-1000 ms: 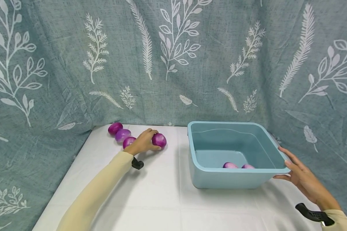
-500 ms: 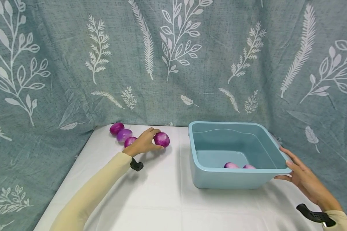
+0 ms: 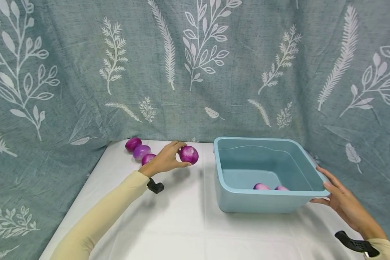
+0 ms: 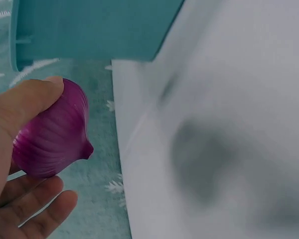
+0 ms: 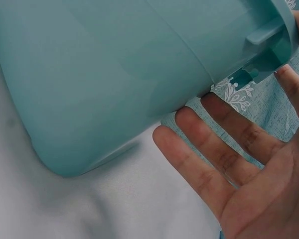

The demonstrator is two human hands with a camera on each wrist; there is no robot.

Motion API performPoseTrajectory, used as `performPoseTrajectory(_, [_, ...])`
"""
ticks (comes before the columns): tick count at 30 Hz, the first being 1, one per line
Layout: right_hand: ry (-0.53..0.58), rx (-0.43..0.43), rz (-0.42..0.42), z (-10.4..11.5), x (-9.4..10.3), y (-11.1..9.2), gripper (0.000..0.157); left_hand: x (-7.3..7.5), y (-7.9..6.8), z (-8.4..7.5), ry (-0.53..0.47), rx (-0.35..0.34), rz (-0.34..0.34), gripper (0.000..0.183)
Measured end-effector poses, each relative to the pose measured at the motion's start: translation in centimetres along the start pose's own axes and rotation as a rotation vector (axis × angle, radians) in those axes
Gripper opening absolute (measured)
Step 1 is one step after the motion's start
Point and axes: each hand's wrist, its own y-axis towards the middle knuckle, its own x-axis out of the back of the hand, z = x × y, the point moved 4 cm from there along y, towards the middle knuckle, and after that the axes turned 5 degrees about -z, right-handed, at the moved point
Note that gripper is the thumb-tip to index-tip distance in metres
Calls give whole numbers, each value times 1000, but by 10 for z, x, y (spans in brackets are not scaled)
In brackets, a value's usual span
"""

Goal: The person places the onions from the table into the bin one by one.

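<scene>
A red onion (image 3: pixel 189 155) is held between the thumb and fingers of my left hand (image 3: pixel 165 159), raised above the white table with its shadow below. In the left wrist view, the onion's (image 4: pixel 60 132) pointed tip faces away from the palm. My right hand (image 3: pixel 346 202) pinches the right rim of a light blue plastic tub (image 3: pixel 256 202). The right wrist view shows the other fingers (image 5: pixel 189 159) extended along the tub's outer wall (image 5: pixel 99 84). Two onions (image 3: pixel 261 186) show inside the tub, partly hidden by its front wall.
Three more purple onions (image 3: pixel 141 152) lie in a row at the back left of the white table (image 3: pixel 169 224), the nearest partly covered by the left hand. A green-blue leaf-patterned curtain (image 3: pixel 182 72) hangs behind and along both sides.
My left hand has lifted the onion off the table and carried it right, towards the tub. The right hand stays at the tub's rim. The head view has shifted slightly.
</scene>
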Motion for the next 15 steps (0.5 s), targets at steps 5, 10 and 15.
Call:
performPoseTrajectory(5, [18, 12, 18, 1, 0, -1, 58, 5, 1, -18, -19, -34, -29, 81])
performPoseTrajectory(10, [38, 28, 52, 0, -1, -1, 58, 15, 4, -34, -42, -81, -85, 78])
performPoseTrajectory(15, [40, 25, 53, 0, -1, -1, 58, 24, 7, -49, -79, -97, -119, 75])
